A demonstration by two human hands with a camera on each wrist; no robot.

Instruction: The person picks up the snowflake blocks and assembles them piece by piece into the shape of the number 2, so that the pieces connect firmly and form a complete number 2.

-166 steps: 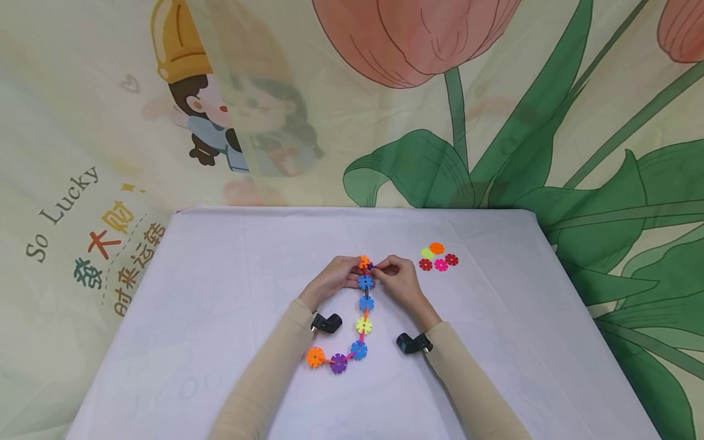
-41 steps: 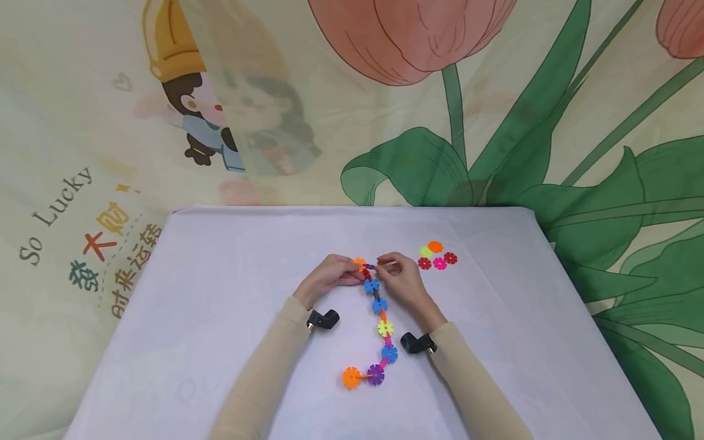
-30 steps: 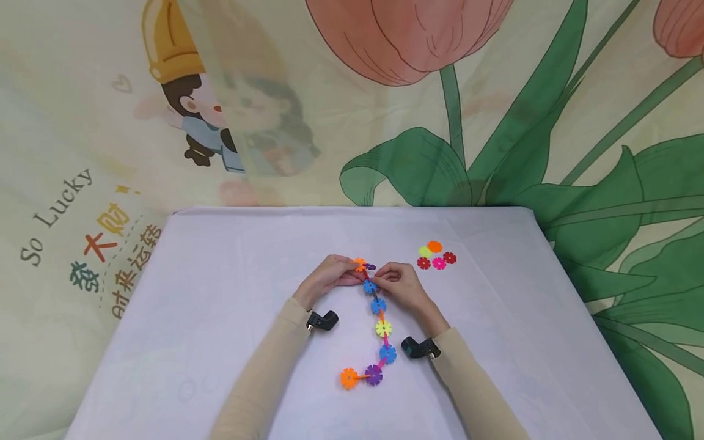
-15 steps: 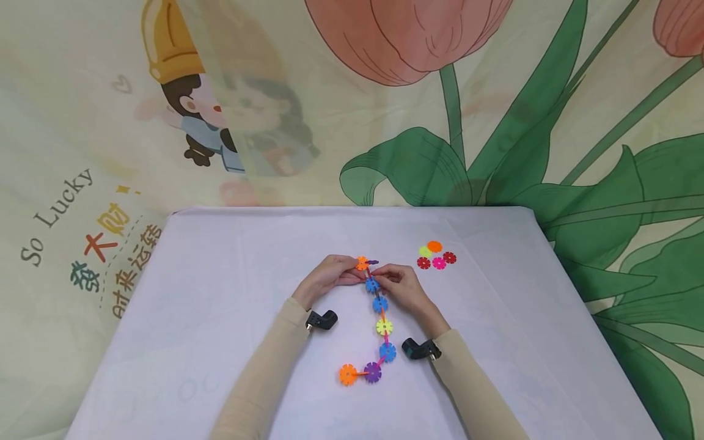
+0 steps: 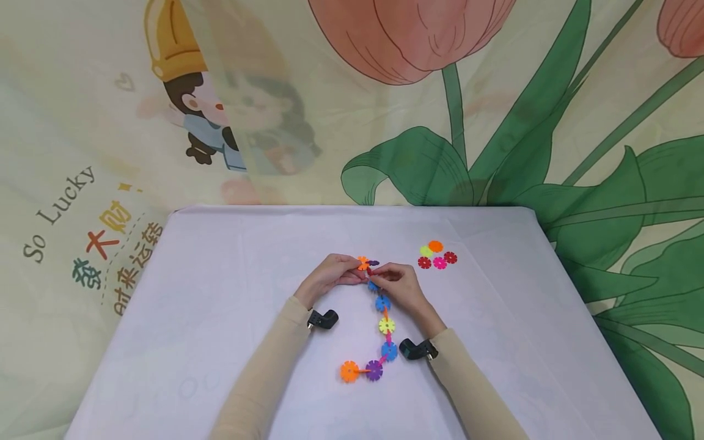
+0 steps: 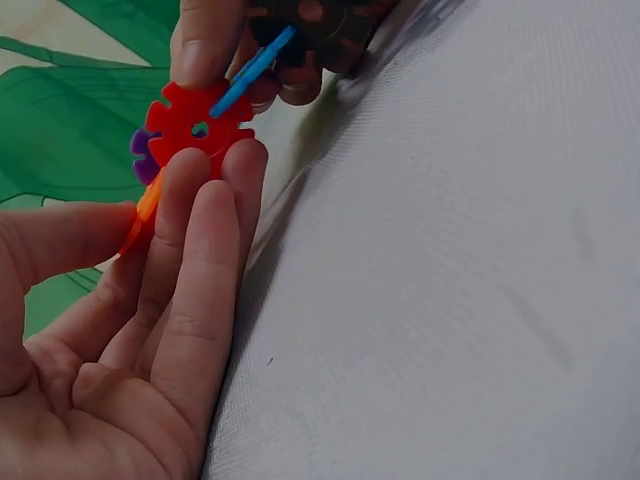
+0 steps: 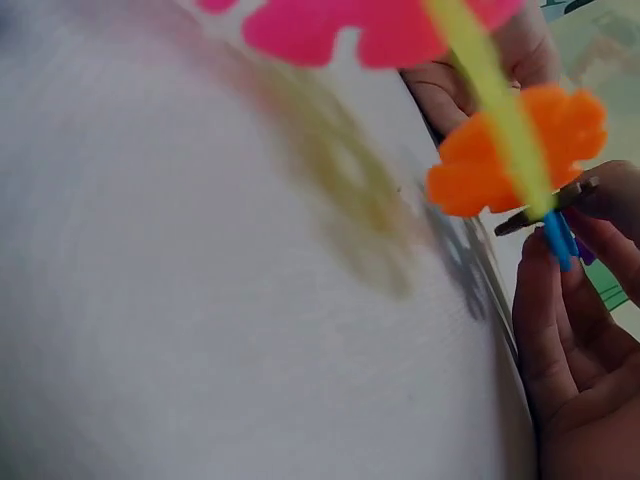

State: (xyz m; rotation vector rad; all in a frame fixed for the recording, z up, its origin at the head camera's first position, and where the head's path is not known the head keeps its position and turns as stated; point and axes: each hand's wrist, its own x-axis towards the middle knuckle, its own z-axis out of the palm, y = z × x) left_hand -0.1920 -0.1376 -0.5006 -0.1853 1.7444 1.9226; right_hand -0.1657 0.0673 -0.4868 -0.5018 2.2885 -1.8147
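Note:
A chain of interlocking plastic snowflake discs runs from my hands toward the front of the table. My left hand (image 5: pixel 332 273) pinches its orange disc (image 6: pixel 146 212) between thumb and fingers, with fingertips also against the red disc (image 6: pixel 180 118). A purple disc (image 5: pixel 374 263) sticks out beyond the orange one. From the other side my right hand (image 5: pixel 405 286) pinches the red disc, where a blue disc (image 6: pixel 252 72) is slotted in. Farther along come a yellow disc (image 5: pixel 387 326) and a purple disc (image 5: pixel 374 370), ending in an orange disc (image 5: pixel 349 371).
Several loose discs lie behind and right of my hands, among them an orange disc (image 5: pixel 436 246) and a pink disc (image 5: pixel 440 263). A white cloth (image 5: pixel 231 256) covers the table, and a printed flower backdrop (image 5: pixel 407 165) hangs behind it.
My right hand has let go of the upper purple disc and come down to the red disc. Earlier, the chain's front end swung right. My left hand keeps its grip.

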